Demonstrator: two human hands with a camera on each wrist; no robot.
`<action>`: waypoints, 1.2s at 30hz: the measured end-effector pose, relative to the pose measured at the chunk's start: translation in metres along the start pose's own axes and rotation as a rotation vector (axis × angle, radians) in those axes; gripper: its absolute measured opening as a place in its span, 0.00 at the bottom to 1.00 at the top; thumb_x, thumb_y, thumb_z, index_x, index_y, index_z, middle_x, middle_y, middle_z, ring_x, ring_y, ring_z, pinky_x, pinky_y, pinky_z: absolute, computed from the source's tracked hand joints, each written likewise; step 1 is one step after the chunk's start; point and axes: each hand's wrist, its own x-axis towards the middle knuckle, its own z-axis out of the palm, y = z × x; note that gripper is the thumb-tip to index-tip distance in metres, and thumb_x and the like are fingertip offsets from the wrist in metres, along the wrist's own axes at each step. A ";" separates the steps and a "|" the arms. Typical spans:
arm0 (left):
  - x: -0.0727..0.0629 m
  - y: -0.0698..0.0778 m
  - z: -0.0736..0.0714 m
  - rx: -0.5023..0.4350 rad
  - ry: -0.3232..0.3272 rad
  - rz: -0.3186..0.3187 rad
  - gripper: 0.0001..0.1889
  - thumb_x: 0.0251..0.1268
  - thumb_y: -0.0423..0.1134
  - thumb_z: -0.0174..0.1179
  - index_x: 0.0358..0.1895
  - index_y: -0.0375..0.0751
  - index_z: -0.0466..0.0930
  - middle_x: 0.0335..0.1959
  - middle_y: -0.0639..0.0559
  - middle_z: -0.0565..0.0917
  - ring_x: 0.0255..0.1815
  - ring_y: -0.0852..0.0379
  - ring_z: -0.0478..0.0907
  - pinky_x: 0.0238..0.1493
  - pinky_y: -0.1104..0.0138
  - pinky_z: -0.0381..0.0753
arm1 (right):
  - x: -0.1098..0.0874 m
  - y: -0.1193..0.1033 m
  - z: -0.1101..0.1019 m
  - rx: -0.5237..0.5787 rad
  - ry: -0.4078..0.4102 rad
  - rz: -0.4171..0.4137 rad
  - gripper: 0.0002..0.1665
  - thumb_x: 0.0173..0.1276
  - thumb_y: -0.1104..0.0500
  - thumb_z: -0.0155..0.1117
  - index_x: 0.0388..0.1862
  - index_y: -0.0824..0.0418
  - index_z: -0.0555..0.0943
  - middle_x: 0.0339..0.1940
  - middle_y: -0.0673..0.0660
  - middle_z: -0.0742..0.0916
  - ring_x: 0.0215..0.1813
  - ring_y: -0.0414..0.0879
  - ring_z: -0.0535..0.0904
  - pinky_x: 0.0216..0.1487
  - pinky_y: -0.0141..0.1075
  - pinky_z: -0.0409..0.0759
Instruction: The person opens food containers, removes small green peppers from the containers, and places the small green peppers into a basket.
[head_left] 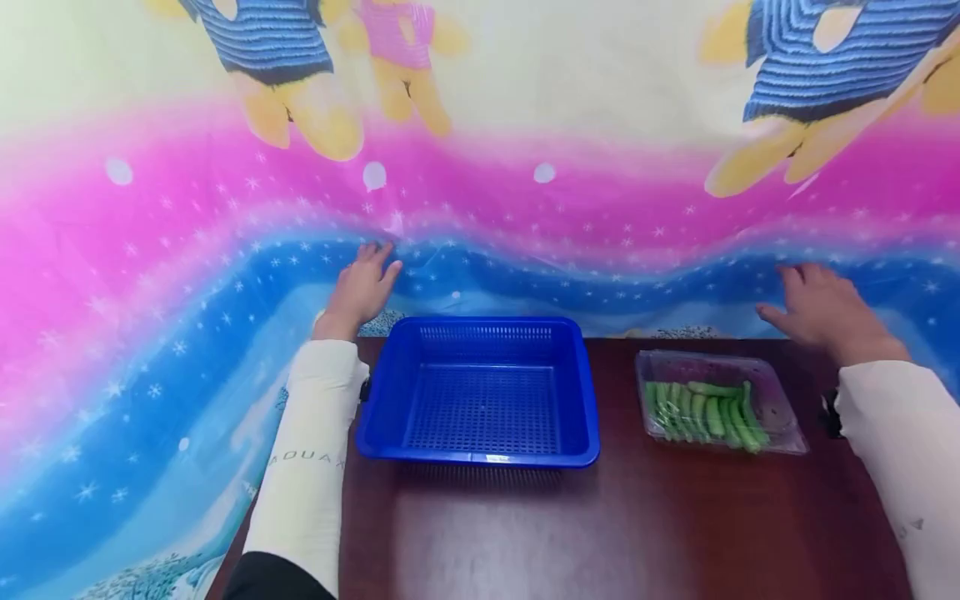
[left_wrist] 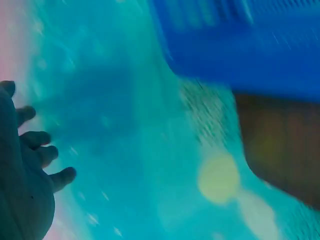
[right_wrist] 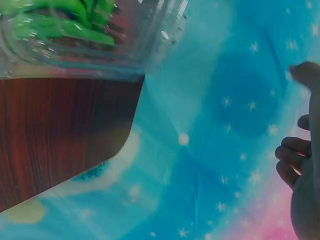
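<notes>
A blue plastic basket [head_left: 480, 458] with slotted walls and floor stands on the dark wooden table, with nothing in it. To its right lies a clear plastic container [head_left: 780, 408] holding several green peppers or similar long green pods [head_left: 708, 412]; their exact kind is hard to tell. My left hand [head_left: 362, 287] is raised past the basket's far left corner, fingers loosely spread, holding nothing. Beyond the container's far right corner, my right hand [head_left: 828, 308] hovers with relaxed fingers and nothing in its grasp. Both hands also show at the edges of their wrist views.
The brown table [head_left: 517, 533] has a rounded corner, seen in the wrist views. Behind it hangs a printed sheet [head_left: 465, 200] in pink and blue with cartoon bears, also running down the left side. Dark wrist bands sit at both white sleeves [head_left: 315, 442].
</notes>
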 end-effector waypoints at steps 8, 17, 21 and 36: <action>-0.013 0.085 0.042 0.139 0.200 0.262 0.19 0.78 0.39 0.53 0.65 0.34 0.78 0.61 0.37 0.84 0.54 0.39 0.86 0.57 0.51 0.88 | -0.012 -0.036 0.014 0.089 0.138 -0.100 0.25 0.77 0.62 0.53 0.64 0.81 0.67 0.59 0.78 0.72 0.62 0.74 0.66 0.56 0.70 0.73; -0.102 0.233 0.121 -0.147 0.200 0.616 0.23 0.75 0.34 0.57 0.70 0.37 0.74 0.66 0.45 0.82 0.67 0.51 0.80 0.72 0.69 0.76 | -0.040 -0.096 0.039 0.070 0.305 -0.318 0.19 0.65 0.68 0.71 0.54 0.71 0.79 0.47 0.66 0.83 0.40 0.53 0.81 0.34 0.48 0.87; -0.148 0.272 0.181 -0.156 0.196 0.704 0.21 0.73 0.35 0.58 0.67 0.40 0.77 0.61 0.50 0.84 0.63 0.58 0.81 0.70 0.77 0.75 | -0.055 -0.121 0.047 0.079 0.352 -0.374 0.20 0.61 0.67 0.74 0.51 0.70 0.79 0.43 0.64 0.84 0.34 0.49 0.81 0.29 0.44 0.86; -0.162 0.314 0.296 -1.729 0.069 -0.738 0.12 0.67 0.21 0.51 0.53 0.25 0.72 0.41 0.37 0.81 0.42 0.46 0.84 0.54 0.50 0.89 | -0.094 -0.178 0.090 0.049 0.222 -0.402 0.06 0.62 0.67 0.75 0.34 0.64 0.84 0.31 0.54 0.82 0.31 0.47 0.82 0.26 0.39 0.83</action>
